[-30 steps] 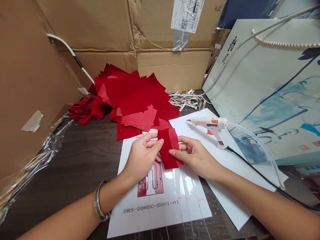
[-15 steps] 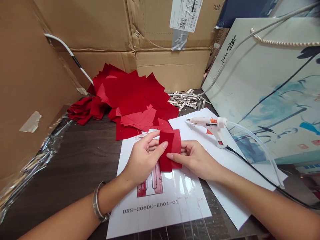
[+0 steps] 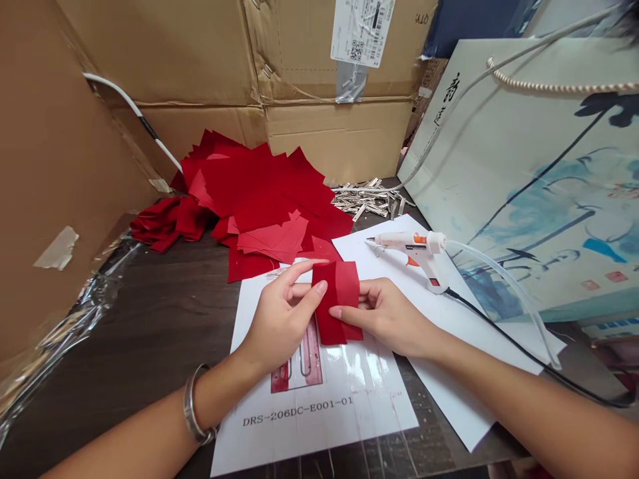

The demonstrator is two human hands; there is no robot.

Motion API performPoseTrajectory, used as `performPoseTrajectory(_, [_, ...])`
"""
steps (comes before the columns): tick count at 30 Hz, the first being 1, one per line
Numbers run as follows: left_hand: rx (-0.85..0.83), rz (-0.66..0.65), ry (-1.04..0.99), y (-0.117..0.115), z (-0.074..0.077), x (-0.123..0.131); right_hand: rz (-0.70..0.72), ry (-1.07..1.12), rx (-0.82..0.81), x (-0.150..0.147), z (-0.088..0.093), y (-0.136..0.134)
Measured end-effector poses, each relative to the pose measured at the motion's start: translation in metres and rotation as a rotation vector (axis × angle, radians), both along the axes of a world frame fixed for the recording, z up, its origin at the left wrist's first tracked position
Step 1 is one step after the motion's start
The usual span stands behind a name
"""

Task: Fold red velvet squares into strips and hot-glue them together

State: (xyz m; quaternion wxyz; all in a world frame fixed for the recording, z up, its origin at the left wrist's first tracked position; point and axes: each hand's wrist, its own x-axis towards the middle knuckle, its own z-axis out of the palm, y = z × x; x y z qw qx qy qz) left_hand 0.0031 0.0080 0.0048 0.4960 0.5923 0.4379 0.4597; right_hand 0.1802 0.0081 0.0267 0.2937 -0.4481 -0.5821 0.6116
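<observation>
A piece of red fabric (image 3: 335,319), with one side folded over in a darker band, is held up between both hands. My left hand (image 3: 284,313) pinches its left edge, thumb on the front and fingers behind. My right hand (image 3: 387,316) grips the right side, the thumb pressing near the fold's edge. Beneath lies a white printed sheet (image 3: 319,442) under clear film, with a red-and-white drawing partly covered by the fabric. Beyond the hands, a heap of red fabric pieces (image 3: 264,179) is spread on the dark table.
A white glue gun (image 3: 422,249) rests on blank white paper (image 3: 449,372) at the right, its black cord (image 3: 509,349) trailing rightward. Metal hair clips (image 3: 374,199) are piled at the back. Cardboard walls (image 3: 339,140) and a painted paper bag (image 3: 539,179) enclose the table.
The camera view has shifted slightly. Both hands keep hold of the red fabric, and its folded dark band looks a little wider at the bottom.
</observation>
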Motion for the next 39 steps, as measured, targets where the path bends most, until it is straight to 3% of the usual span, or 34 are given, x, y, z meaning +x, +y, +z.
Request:
performPoseTrajectory(3, [0.082, 0.135, 0.222, 0.0, 0.0, 0.0, -0.032, -0.023, -0.088, 0.002, 0.001, 0.003])
performPoseTrajectory(6, [0.305, 0.205, 0.399, 0.001, -0.002, 0.0, -0.09, -0.133, -0.125, 0.005, 0.003, 0.006])
performPoseTrajectory(9, [0.555, 0.151, 0.49, 0.001, -0.004, 0.0, -0.11, -0.254, -0.095, 0.007, 0.006, 0.008])
performPoseTrajectory(12, [0.677, -0.003, 0.589, 0.001, -0.009, 0.001, -0.081, -0.293, -0.062, 0.007, 0.009, 0.01])
performPoseTrajectory(15, [0.706, -0.094, 0.701, 0.002, -0.015, 0.001, -0.052, -0.326, -0.032, 0.01, 0.011, 0.011])
performPoseTrajectory(21, [0.746, -0.122, 0.788, 0.004, -0.017, 0.0, -0.154, -0.618, 0.171, 0.017, 0.015, 0.015])
performPoseTrajectory(30, [0.771, -0.164, 0.87, 0.002, -0.017, 0.002, -0.153, -0.612, 0.287, 0.018, 0.007, 0.019])
performPoseTrajectory(39, [0.71, -0.18, 0.901, 0.004, -0.016, -0.001, -0.168, -0.63, 0.302, 0.02, 0.008, 0.018])
